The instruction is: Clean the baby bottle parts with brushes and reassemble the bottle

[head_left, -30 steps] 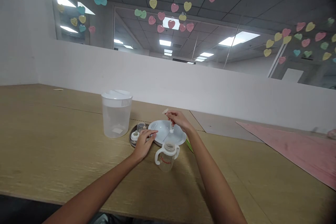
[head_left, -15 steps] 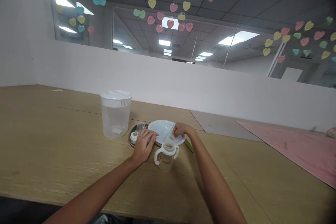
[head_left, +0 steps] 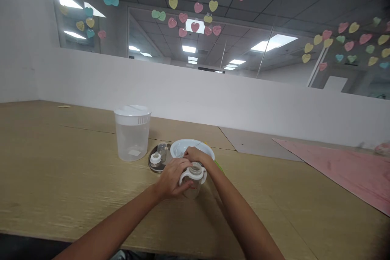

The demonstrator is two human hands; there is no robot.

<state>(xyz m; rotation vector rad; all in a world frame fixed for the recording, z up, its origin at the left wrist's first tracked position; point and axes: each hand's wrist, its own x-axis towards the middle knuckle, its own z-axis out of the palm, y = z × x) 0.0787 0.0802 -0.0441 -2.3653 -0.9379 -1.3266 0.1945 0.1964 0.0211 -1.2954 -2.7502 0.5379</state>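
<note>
A clear baby bottle [head_left: 191, 192] with a white two-handled collar stands uncapped at the table's front middle. My left hand [head_left: 173, 177] is wrapped round its left side, thumb across the front. Behind the bottle, my right hand [head_left: 195, 154] reaches over a white plate [head_left: 179, 146], its fingers curled down; whatever is in them is hidden. Left of the plate lies a round metal tray [head_left: 152, 167]. On it sit a white collar with a nipple [head_left: 155, 159] and a clear dome cap [head_left: 162, 150].
A translucent bucket with a white rim [head_left: 132, 136] stands behind and left of the tray. A thin green strip [head_left: 219, 166] pokes out beside the plate, near my right forearm. At the right lies a pink sheet [head_left: 341, 174]; a white wall [head_left: 213, 93] closes the back.
My left hand has moved right, from beside the tray and plate onto the bottle. My right hand has shifted left across the plate. The view has turned slightly.
</note>
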